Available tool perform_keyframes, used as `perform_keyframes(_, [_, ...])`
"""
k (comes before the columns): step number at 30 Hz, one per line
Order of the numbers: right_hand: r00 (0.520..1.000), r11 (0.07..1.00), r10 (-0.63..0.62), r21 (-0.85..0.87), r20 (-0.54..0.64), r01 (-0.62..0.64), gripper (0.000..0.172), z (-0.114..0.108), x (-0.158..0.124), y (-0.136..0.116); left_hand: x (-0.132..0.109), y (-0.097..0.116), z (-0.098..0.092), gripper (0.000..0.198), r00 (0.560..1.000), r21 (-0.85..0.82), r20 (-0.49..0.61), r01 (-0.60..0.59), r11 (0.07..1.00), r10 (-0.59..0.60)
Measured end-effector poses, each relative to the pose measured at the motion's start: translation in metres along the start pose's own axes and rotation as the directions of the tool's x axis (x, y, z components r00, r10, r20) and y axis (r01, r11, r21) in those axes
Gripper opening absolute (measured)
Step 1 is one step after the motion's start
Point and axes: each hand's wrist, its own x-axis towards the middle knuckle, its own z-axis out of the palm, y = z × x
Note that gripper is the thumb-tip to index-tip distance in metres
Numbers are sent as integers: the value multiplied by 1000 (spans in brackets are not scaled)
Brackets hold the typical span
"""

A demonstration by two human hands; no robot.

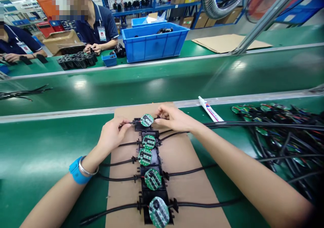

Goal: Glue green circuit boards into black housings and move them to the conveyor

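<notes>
At the far end of a row, a round green circuit board [146,120] lies over a black plastic housing [138,125]. My left hand [112,133] pinches the black cable on the board's left side. On the other side, my right hand [173,117] is closed on the cable at the board's right; its fingertips partly hide it. Nearer to me, several more boards, among them a green circuit board [153,179] and the closest circuit board [159,212], rest on black housings with cables running out left and right.
Brown cardboard [192,187] lies under the row. At right is a heap of wired boards [283,133], with a white tube [210,109] beside it. Beyond the metal edge are a blue bin [154,44], loose cables [22,93] and two co-workers, one in a dark shirt [107,22].
</notes>
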Motion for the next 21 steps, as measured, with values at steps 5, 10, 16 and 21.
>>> perform_keyframes(5, [999, 988, -40, -147, -3, 39, 9, 16, 1, 10, 5, -13, 13, 15, 999, 136, 9, -46, 990, 45])
perform_keyframes(10, [990, 962, -102, -262, -92, 75, 19, 20, -5, 0, -4, -8, 9, 15, 994, 194, -22, -104, 975, 111])
perform_keyframes(16, [980, 947, -196, -264, -17, 185, 24, 26, -31, -36, -30, 19, 0, 25, 949, -153, 235, -176, 972, 209])
perform_keyframes(21, [977, 947, -215, -244, 2, 209, 20, 51, -38, -48, -39, 22, 10, 46, 927, -257, 332, -89, 962, 174])
